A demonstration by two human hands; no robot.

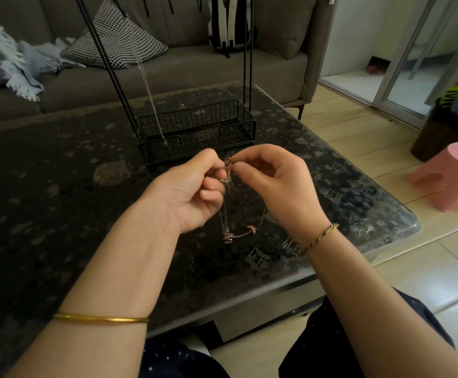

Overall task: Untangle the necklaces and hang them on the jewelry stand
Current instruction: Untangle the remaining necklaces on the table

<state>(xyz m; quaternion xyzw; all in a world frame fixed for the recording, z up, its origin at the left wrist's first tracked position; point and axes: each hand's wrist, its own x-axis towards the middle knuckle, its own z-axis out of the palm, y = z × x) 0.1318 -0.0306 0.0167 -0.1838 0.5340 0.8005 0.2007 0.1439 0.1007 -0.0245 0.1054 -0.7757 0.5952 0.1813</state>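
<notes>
A tangle of thin rose-gold necklaces [230, 230] hangs between my hands above the dark table, its small pendants dangling low. My left hand [192, 192] and my right hand [274, 184] both pinch the chains near the top, fingertips almost touching. Behind them stands the black wire jewelry stand [195, 132] with a basket base and tall rods. One silver necklace [148, 85] hangs from the stand, its end down in the basket.
The dark speckled glass table [58, 200] ends at a rounded corner on the right. A grey sofa [195, 64] with cushions lies behind the stand. A pink stool [451, 175] sits on the tiled floor at right.
</notes>
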